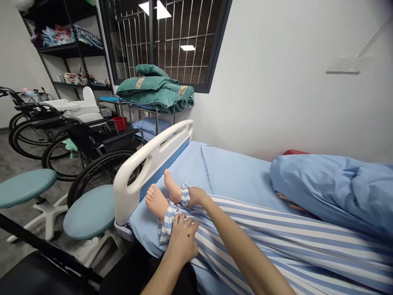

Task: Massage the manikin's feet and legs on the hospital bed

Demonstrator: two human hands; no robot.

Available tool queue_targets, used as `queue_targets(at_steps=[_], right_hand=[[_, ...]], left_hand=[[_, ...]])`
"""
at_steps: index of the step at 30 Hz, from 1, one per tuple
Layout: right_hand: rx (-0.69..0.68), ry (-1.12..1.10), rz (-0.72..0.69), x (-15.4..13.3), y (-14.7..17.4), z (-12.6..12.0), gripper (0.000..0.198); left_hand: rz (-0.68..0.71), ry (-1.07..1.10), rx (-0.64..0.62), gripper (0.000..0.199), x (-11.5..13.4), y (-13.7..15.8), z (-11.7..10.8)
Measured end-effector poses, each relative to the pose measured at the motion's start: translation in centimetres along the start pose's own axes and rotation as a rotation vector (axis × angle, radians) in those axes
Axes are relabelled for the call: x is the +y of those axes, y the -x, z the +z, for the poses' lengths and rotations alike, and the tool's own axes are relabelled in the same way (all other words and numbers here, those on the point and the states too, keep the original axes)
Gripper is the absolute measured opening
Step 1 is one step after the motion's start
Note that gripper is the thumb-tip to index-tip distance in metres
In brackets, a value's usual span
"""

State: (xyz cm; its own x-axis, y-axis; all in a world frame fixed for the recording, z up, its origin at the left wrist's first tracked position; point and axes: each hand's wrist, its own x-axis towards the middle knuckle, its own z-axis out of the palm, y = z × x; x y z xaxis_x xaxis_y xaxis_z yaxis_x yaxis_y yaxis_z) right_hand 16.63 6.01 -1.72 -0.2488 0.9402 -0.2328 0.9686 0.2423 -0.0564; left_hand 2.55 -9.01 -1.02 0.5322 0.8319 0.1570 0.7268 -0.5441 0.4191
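Blue-and-white striped trousers [245,229] cover the legs of a figure lying on the bed; its smooth, manikin-like bare feet [156,201] stick out near the footboard. My left hand [183,237] lies over the lower part of the nearer trouser leg, its bent fingers curled on the cloth just behind the loose cuff [168,219]. At the farther ankle, my right hand [196,196] is closed around the bunched trouser cuff [185,195]. Its fingertips are mostly hidden behind the leg.
A white footboard [132,172] edges the bed's left end. Beyond it stand wheelchairs [104,151] and round stools [90,211]. A blue quilt [331,184] covers the figure's upper part, fingers showing beneath. Green folded bedding [156,90] sits by the window.
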Motion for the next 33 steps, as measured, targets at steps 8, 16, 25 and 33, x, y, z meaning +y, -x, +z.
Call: queue_targets(at_steps=[8,16,25,33], right_hand=[[0.085,-0.006,-0.009,-0.6,0.4,0.7,0.069],[0.192,-0.019,-0.033,-1.7,2.5,0.2,0.056],[0.324,-0.102,-0.089,-2.0,3.4,-0.1,0.064],[0.253,-0.032,0.046,-2.8,2.7,0.7,0.062]], left_hand=[[-0.025,-0.005,-0.039,0.055,0.3,-0.1,-0.4],[-0.024,-0.027,-0.041,0.053,0.4,0.1,-0.4],[-0.018,-0.023,-0.02,0.055,0.3,0.1,0.0],[-0.014,-0.015,-0.021,0.055,0.2,0.2,0.0]])
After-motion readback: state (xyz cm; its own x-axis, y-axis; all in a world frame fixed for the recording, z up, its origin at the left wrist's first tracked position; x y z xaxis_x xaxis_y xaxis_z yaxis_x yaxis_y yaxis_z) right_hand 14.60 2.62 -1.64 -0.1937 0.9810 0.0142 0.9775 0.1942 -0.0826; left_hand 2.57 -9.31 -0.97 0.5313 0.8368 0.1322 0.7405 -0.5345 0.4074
